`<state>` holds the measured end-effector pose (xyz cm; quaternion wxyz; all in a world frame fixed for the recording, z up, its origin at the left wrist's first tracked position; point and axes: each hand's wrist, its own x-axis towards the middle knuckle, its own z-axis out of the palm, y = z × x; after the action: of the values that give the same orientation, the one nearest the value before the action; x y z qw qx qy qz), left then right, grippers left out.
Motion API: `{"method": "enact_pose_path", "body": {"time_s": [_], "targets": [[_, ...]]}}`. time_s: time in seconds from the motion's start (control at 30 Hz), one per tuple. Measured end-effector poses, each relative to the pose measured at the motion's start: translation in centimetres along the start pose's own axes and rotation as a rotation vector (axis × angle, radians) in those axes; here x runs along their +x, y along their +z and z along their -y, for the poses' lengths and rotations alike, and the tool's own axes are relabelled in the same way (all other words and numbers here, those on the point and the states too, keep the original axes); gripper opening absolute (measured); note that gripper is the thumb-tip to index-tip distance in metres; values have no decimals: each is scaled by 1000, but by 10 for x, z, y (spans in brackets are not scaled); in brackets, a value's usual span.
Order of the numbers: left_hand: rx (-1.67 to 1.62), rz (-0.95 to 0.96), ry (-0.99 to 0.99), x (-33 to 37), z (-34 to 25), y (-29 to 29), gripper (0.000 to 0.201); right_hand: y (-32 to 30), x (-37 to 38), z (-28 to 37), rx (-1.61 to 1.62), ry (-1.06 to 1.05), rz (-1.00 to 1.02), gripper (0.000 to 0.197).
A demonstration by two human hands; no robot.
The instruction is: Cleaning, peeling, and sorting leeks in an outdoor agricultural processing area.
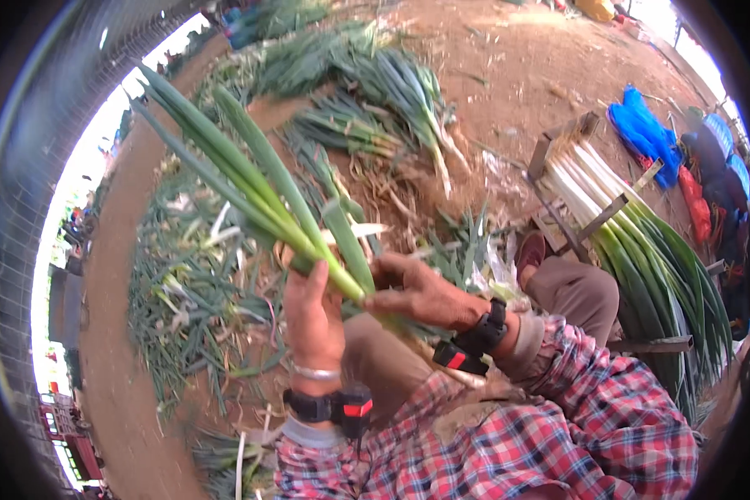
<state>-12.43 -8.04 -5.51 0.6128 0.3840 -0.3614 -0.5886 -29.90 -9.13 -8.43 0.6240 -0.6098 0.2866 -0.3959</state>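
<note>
My left hand [314, 321] is closed round a large green onion [342, 273], its dark leaves fanning up to the left. Its pale lower end slants down to the right over my lap and is partly hidden behind my right hand. My right hand [425, 292] grips the same stalk just below the left, fingers bent against it. Between the two hands an outer leaf [347, 240] stands away from the stalk, broad and cut or torn short at its tip.
Stripped leaves [196, 308] litter the ground on the left. Whole green onions [404, 83] lie in piles ahead. At my right, a metal rack [600, 218] holds a bundle of cleaned green onions [642, 242]. A blue bag [644, 137] and a red bag [693, 202] sit beyond it.
</note>
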Motion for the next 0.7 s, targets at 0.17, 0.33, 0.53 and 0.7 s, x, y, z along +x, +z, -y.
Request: {"method": "enact_pose_path", "body": {"time_s": [0.17, 0.33, 0.53, 0.7], "targets": [[-28, 25, -76, -26, 17, -7, 36, 13, -10, -18, 263, -21, 205, 53], [-127, 80, -119, -42, 29, 1, 34, 18, -24, -11, 283, 27, 220, 53], [-165, -127, -12, -30, 34, 13, 30, 20, -22, 13, -294, 56, 155, 37], [-122, -246, 97, -1, 19, 3, 18, 4, -56, 23, -271, 144, 138, 40]]}}
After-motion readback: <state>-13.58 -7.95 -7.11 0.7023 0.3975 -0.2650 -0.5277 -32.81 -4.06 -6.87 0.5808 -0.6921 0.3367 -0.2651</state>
